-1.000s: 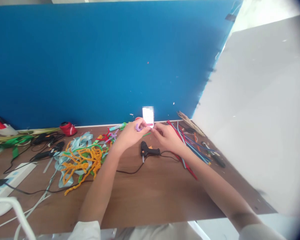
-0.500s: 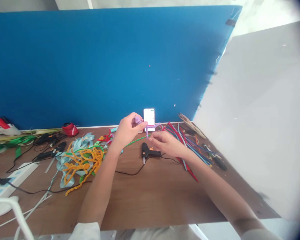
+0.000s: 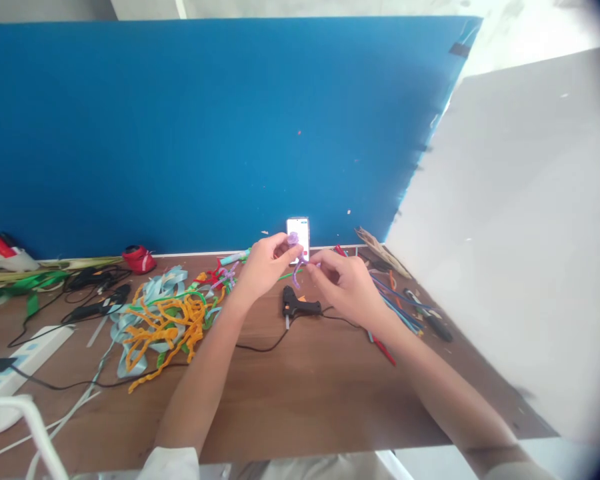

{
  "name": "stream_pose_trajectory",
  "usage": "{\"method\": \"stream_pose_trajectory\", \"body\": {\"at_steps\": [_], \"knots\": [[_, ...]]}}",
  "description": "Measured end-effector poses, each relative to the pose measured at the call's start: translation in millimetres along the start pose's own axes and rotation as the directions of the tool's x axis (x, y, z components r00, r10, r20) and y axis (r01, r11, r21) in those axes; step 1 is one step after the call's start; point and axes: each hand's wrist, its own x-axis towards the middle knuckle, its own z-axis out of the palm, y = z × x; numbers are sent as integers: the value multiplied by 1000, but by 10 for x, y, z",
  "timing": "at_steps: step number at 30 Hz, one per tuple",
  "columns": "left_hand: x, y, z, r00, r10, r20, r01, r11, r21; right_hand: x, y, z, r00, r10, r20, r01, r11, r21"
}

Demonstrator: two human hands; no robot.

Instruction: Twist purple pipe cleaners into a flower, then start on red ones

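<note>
A purple pipe cleaner [image 3: 297,275] is held up between my hands, over the table and in front of a lit phone [image 3: 300,230]. Its upper part is bunched into a small curled clump, and a loose end hangs down in a curve. My left hand [image 3: 273,263] pinches it just below the clump, between thumb and fingers. The fingertips of my right hand [image 3: 345,280] are closed on a strand of it to the right. Below the hands lies a black glue gun [image 3: 300,304] with its cord.
Orange pipe cleaners [image 3: 170,327] and pale blue ribbon [image 3: 165,285] lie tangled at left, near a white power strip [image 3: 27,360]. Blue pipe cleaners [image 3: 400,310] and pliers [image 3: 433,320] are at right. A blue panel [image 3: 230,133] stands behind the table.
My right hand has shifted right and slightly up, now pinching the strand that stuck out sideways. The purple clump has moved right, in front of the phone, and the hanging end now curves.
</note>
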Motion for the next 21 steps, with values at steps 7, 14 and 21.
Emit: {"method": "stream_pose_trajectory", "body": {"at_steps": [7, 14, 21], "knots": [[-7, 34, 35, 997, -43, 59, 52, 984, -173, 71, 209, 75, 997, 51, 56, -42, 986, -162], [-10, 66, 115, 992, -62, 111, 99, 926, -364, 81, 201, 20, 978, -34, 206, 33, 999, 10], [-16, 46, 214, 981, -58, 185, 145, 851, -504, 72, 211, 77, 954, -56, 294, -23, 966, 258]]}}
